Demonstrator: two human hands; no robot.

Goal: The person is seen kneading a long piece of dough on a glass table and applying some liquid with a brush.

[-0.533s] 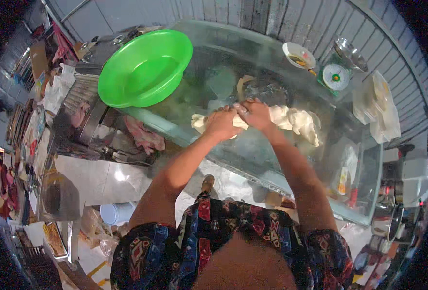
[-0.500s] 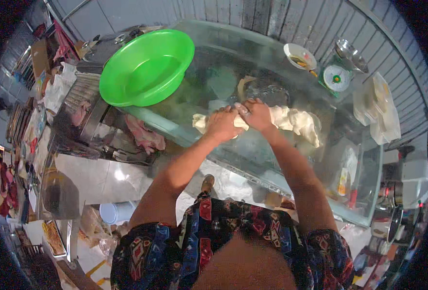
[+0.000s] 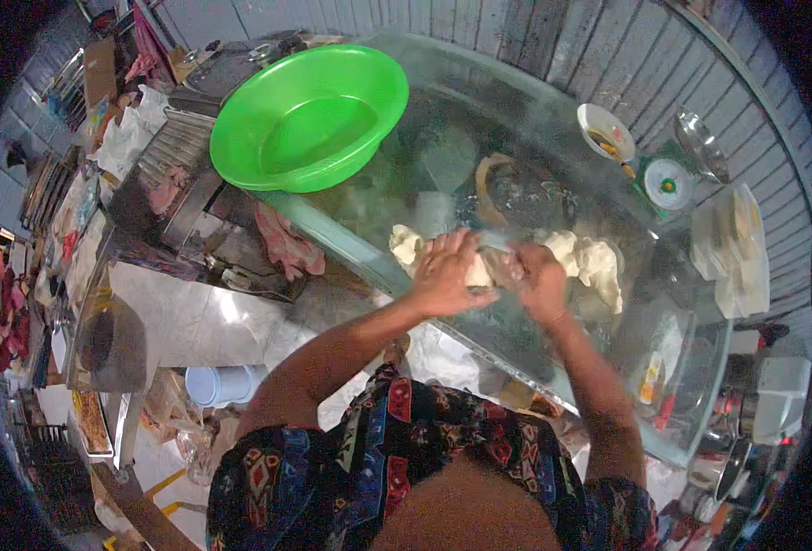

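Note:
On the glass tabletop point(image 3: 397, 115), pale dough point(image 3: 594, 271) lies in lumps in a row. My left hand point(image 3: 447, 275) rests over the middle lump, fingers spread, with a smaller piece of dough point(image 3: 404, 241) showing past its fingertips. My right hand point(image 3: 539, 285), just to the right, has its fingers curled around a pale, blurred flat tool point(image 3: 496, 241), probably a scraper or blade, held against the dough. The tool's handle is hidden by the fingers.
A large green basin point(image 3: 309, 119) stands at back left. Along the right are a bowl point(image 3: 605, 129), a dial scale point(image 3: 666, 185), a steel pan point(image 3: 700, 147) and stacked plastic containers point(image 3: 727, 248). A cluttered metal unit point(image 3: 199, 225) adjoins the left; a bucket point(image 3: 218, 386) sits below.
My right hand has drawn apart from my left and now grips the pale tool. My left hand's fingers are more spread. The whole view has shifted, the table appearing further right and lower.

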